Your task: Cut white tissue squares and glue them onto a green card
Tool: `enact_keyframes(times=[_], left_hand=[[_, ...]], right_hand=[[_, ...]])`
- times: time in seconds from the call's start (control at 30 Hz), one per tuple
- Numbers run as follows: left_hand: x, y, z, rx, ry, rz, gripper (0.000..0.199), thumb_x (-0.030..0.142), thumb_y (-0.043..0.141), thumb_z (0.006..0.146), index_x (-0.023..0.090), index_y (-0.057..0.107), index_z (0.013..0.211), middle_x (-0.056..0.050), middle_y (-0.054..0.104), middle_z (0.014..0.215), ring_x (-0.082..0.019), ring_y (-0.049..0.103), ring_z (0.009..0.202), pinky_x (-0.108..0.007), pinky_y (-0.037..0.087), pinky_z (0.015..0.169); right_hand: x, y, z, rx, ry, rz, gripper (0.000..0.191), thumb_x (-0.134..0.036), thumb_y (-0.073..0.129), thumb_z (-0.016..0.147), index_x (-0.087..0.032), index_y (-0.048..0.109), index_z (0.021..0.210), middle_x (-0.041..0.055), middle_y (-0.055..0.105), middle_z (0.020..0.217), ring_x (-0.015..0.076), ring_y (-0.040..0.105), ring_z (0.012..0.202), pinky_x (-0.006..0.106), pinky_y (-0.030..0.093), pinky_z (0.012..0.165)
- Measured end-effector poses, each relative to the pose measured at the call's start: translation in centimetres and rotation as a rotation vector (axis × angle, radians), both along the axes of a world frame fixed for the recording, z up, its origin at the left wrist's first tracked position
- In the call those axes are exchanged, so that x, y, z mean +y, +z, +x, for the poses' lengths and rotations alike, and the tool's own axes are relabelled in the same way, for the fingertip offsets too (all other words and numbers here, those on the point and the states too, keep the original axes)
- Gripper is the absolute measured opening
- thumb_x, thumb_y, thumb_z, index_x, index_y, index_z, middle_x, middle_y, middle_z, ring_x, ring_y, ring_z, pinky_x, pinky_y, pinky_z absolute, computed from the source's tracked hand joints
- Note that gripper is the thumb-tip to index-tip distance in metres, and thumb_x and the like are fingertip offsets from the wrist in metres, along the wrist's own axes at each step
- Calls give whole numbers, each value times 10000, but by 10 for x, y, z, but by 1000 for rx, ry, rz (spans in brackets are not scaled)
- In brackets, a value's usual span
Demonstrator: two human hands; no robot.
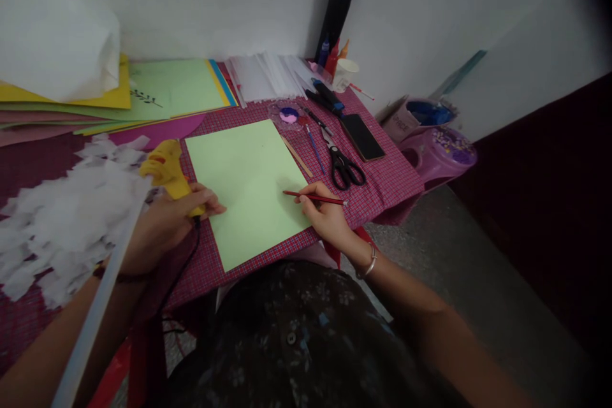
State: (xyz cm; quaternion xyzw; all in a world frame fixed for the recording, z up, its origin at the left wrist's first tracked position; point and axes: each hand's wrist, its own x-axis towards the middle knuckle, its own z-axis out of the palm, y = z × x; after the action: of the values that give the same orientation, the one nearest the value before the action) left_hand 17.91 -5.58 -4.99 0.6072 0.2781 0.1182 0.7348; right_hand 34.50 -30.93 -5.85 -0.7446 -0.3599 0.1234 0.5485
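A sheet of light green paper (243, 178) lies on the checked tablecloth in front of me. My left hand (167, 220) is closed around the handle of a yellow hot glue gun (168, 169), its fingertips at the paper's left edge. From the gun a long translucent glue stick (108, 287) sticks out towards me, and a black cord hangs below the handle. My right hand (325, 211) grips a dark red pencil (315, 197), held low over the paper's right side. Whether the pencil's tip touches the paper I cannot tell.
White paper scraps (71, 210) are heaped at left. Coloured sheets (172, 86) and more glue sticks (272, 76) lie along the wall. On the right are black scissors (342, 166), a phone (362, 137), a paintbrush (315, 150) and a paper cup (345, 74). A purple stool (442, 156) stands beyond the table edge.
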Motion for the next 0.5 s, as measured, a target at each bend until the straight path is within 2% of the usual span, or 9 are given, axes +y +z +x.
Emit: enact_keyframes(times=[0.17,0.5], left_hand=[[-3,5,2,-9,5,52,130,307,712,747,195,674,693,-6,658,690,-145,640,691,-248,518,687],[-8,12,5,20,35,24,144,328,730,683,217,658,625,13,649,626,-145,617,618,-253,511,612]], right_hand=[[1,-2,1,12,13,2,38,-221,521,929,-231,557,937,9,626,833,154,549,667,298,452,631],[0,1,0,-5,26,12,45,-210,518,928,-223,561,934,8,619,823,153,545,671,294,440,624]])
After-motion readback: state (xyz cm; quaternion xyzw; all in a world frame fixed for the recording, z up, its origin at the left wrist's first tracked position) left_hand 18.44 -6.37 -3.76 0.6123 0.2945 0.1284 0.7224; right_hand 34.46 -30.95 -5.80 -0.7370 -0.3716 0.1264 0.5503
